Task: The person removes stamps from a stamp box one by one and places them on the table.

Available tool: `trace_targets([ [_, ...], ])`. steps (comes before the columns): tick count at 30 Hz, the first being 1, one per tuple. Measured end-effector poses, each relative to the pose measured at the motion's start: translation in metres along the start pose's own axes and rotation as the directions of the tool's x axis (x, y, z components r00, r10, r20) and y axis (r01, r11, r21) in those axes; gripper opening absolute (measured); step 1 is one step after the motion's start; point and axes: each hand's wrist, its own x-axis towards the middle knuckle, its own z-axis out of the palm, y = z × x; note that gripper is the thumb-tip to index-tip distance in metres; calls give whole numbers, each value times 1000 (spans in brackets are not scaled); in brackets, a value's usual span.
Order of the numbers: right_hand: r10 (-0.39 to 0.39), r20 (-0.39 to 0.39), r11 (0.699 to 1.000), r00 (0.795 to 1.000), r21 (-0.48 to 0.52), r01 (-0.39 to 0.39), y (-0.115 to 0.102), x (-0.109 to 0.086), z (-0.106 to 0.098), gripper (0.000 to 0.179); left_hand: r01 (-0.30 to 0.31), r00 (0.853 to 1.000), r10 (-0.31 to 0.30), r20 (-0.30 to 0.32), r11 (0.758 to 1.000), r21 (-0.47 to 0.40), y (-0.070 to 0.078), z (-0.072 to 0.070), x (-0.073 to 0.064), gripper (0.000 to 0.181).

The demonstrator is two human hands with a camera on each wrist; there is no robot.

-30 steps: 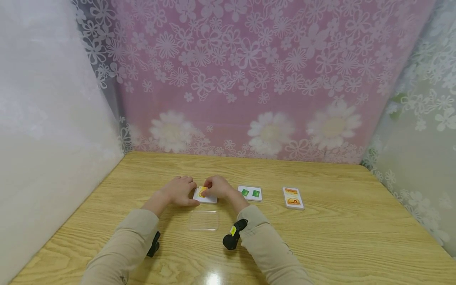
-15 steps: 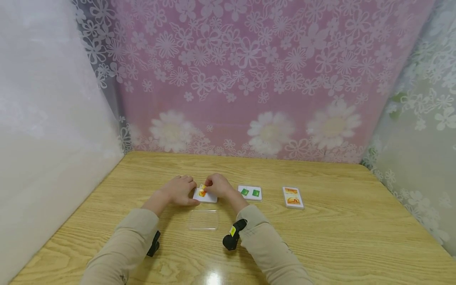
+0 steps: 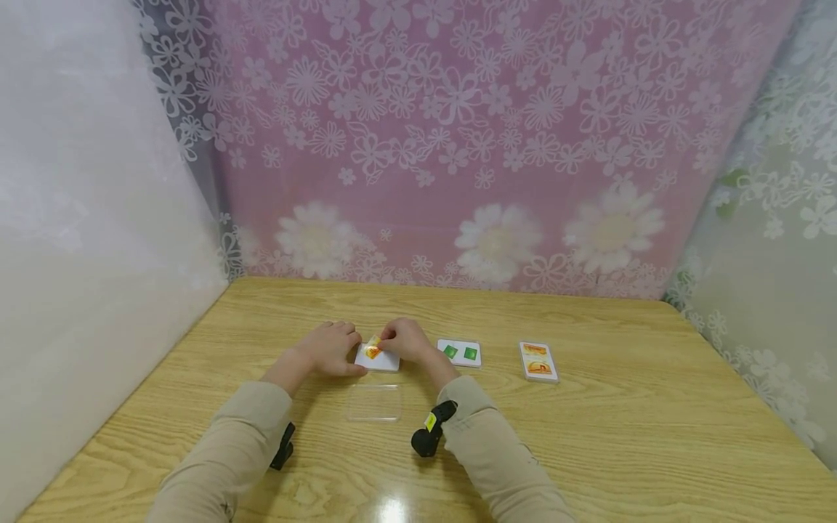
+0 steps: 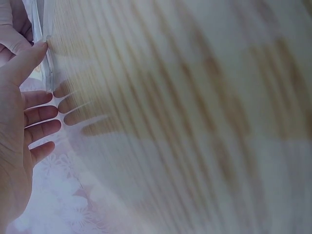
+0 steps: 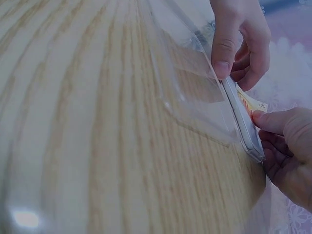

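Note:
In the head view a white card in a clear plastic case (image 3: 387, 364) lies flat on the table. My left hand (image 3: 330, 350) steadies its left end, thumb along the near edge and fingers toward the far side. In the right wrist view the left thumb presses the rim of the clear case (image 5: 234, 105). My right hand (image 3: 407, 340) pinches a small yellow-orange printed paper piece (image 3: 374, 347) between thumb and forefinger. This piece stands slantwise over the white card, its upper corner sticking out past the far edge; its lower part overlaps the card.
A clear plastic lid (image 3: 374, 404) lies just nearer than the case. To the right are a case with two green pictures (image 3: 469, 354) and another with orange pictures (image 3: 539, 362). The wooden table (image 3: 628, 436) ends at a pink flowered curtain (image 3: 425, 181).
The yellow-orange piece has turned from straight to slanted and shifted slightly away, its corner now past the card's far edge. The right fingers moved with it; the left hand stays put.

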Motion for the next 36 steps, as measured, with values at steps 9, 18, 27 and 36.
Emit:
trace_targets([
  [9,37,7,998,999,50,-37,2,0,-5,8,3,1000,-3,0,1000,3,0,0,0,63],
  [18,51,31,986,998,156,-55,8,1,-14,14,5,1000,-5,7,1000,-7,1,1,-1,64],
  [27,89,-14,972,996,219,-84,7,1,-24,16,10,1000,-11,19,1000,12,0,-1,1,60],
  [36,151,-68,959,986,252,-130,5,5,-26,16,1,1000,-2,15,1000,23,1,-3,1,61],
])
